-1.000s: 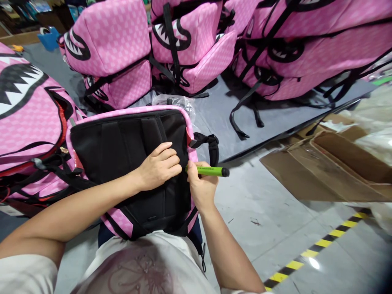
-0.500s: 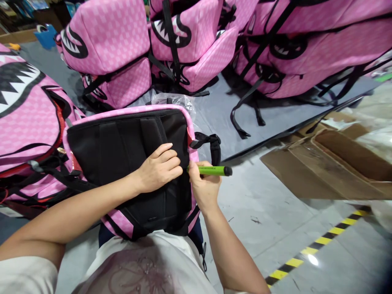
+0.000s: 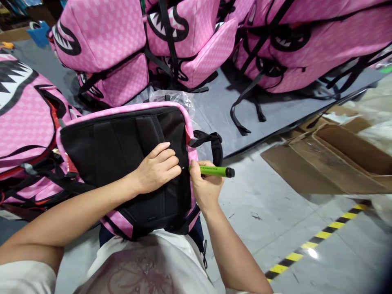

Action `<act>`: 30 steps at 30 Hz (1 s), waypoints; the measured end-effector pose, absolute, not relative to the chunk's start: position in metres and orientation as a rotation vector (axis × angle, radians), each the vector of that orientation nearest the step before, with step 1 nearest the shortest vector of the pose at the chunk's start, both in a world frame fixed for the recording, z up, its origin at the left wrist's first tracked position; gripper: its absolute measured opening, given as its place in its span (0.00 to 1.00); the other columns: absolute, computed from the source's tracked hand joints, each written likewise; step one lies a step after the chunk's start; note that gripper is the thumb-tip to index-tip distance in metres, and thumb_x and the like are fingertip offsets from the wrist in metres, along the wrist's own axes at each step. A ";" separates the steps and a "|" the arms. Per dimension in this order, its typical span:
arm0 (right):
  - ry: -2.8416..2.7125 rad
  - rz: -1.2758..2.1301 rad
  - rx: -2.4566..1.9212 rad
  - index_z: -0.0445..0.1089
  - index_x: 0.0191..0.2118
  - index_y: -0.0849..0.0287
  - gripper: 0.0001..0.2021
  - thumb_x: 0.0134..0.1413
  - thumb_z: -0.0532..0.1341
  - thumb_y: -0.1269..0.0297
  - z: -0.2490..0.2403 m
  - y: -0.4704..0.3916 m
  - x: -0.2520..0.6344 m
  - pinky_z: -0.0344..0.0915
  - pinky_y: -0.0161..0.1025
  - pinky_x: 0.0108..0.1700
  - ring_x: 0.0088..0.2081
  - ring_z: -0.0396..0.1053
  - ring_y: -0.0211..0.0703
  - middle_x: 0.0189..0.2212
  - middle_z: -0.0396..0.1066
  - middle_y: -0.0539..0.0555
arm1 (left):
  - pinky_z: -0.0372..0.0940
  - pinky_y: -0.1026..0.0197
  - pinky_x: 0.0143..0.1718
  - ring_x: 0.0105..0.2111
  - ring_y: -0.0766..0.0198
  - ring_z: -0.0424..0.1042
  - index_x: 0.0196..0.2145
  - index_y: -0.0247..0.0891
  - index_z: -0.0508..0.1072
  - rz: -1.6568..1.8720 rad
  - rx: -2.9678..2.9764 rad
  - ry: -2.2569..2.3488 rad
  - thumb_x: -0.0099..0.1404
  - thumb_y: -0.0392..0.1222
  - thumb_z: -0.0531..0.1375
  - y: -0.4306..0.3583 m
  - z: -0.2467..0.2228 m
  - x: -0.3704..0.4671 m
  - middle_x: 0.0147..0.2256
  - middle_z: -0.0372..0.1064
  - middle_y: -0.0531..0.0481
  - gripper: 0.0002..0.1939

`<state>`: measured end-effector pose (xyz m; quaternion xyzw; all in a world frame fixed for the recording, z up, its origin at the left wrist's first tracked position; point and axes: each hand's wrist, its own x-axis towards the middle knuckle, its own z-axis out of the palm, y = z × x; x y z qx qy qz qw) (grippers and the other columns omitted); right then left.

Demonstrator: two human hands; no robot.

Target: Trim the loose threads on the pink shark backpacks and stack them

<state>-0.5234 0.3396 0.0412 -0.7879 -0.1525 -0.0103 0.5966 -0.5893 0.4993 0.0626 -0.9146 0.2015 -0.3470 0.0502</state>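
A pink backpack (image 3: 122, 151) with a black back panel lies in front of my body, that panel facing up. My left hand (image 3: 157, 169) rests on the panel with its fingers curled and pressed together, seemingly gripping the fabric; the fingertips are hidden. At the panel's right edge my right hand (image 3: 206, 181) is closed around a green marker pen (image 3: 214, 170). The pen's black end points right, and its thin pale tip meets the black fabric close to my left fingers. A black strap (image 3: 217, 149) sticks out beside the pink trim.
Several pink backpacks (image 3: 101, 36) with shark-mouth prints stand along the grey table (image 3: 211, 118). Another backpack (image 3: 24, 118) sits close on the left. Clear plastic (image 3: 176, 98) lies behind the panel. An opened cardboard box (image 3: 324, 163) and yellow-black floor tape (image 3: 318, 241) are at right.
The view has shifted slightly. Both hands keep nearly the same place on the backpack; the marker pen has moved a little to the right, and its pale tip now shows.
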 end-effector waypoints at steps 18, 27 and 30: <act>-0.401 0.066 -1.829 0.69 0.24 0.57 0.14 0.55 0.62 0.54 0.045 0.336 -0.518 0.61 0.35 0.23 0.19 0.63 0.37 0.17 0.66 0.46 | 0.59 0.54 0.62 0.42 0.66 0.69 0.31 0.40 0.69 -1.022 -2.788 0.591 0.69 0.36 0.57 0.499 0.064 -0.592 0.33 0.71 0.56 0.08; -0.422 0.111 -1.883 0.69 0.23 0.58 0.14 0.55 0.62 0.55 0.050 0.333 -0.508 0.63 0.35 0.24 0.20 0.64 0.37 0.17 0.66 0.47 | 0.58 0.56 0.62 0.42 0.66 0.69 0.30 0.40 0.68 -1.014 -2.836 0.562 0.67 0.34 0.59 0.495 0.066 -0.591 0.33 0.72 0.57 0.07; -0.421 0.143 -1.869 0.69 0.24 0.57 0.14 0.55 0.62 0.54 0.052 0.332 -0.505 0.62 0.35 0.23 0.19 0.64 0.37 0.17 0.66 0.47 | 0.58 0.56 0.62 0.41 0.66 0.70 0.30 0.40 0.67 -1.011 -2.862 0.555 0.66 0.34 0.60 0.495 0.066 -0.590 0.32 0.72 0.57 0.07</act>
